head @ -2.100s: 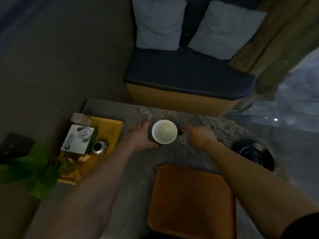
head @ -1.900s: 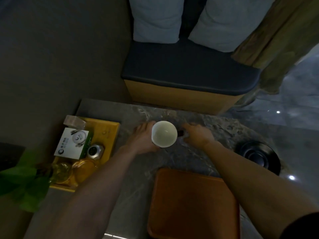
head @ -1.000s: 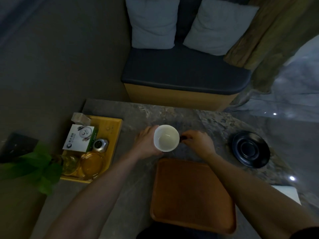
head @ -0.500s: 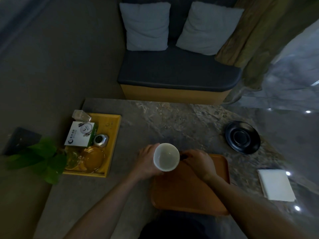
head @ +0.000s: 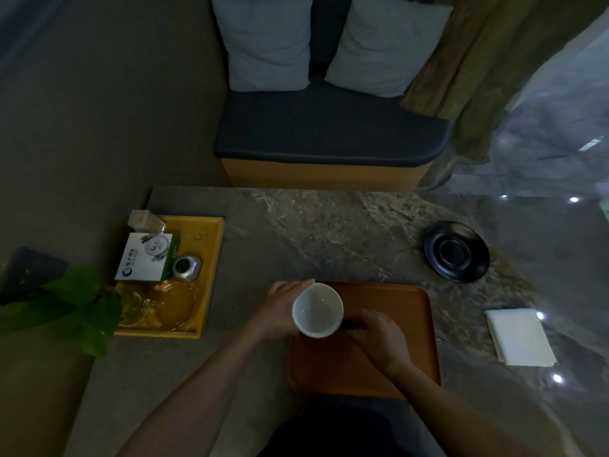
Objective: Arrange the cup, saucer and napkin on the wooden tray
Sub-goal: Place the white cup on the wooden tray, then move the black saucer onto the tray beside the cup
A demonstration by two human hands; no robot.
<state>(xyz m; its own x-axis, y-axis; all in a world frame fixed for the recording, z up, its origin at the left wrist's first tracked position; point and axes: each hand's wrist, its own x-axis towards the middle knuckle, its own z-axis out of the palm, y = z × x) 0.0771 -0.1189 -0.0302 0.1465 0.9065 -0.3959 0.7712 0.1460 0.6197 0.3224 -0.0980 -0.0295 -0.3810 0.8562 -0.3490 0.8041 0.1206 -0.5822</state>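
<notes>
Cup [head: 317, 310] — white inside, open side up — sits over the far left corner of the wooden tray [head: 395, 341], gripped between both hands; whether its base touches the tray cannot be told from this angle. The left hand [head: 280, 306] is wrapped around the cup's left wall, fingers curled along its far side. The right hand [head: 375, 334] is closed on the dark handle sticking out of the cup's right side, pinching it. The tray lies on the stone worktop [head: 313, 232] at its near edge, just in front of the person.

Saucer [head: 456, 251], black and round, rests on the worktop to the far right, well apart from the tray. The white napkin [head: 520, 336] lies folded flat on the worktop, near the tray's right edge but not touching it.

On the left of the worktop stands a yellow tray [head: 207, 258] holding a white and green box [head: 148, 257], a small metal jar [head: 186, 268] and glassware [head: 164, 305] — green leaves [head: 72, 305] overlap its near left corner.
</notes>
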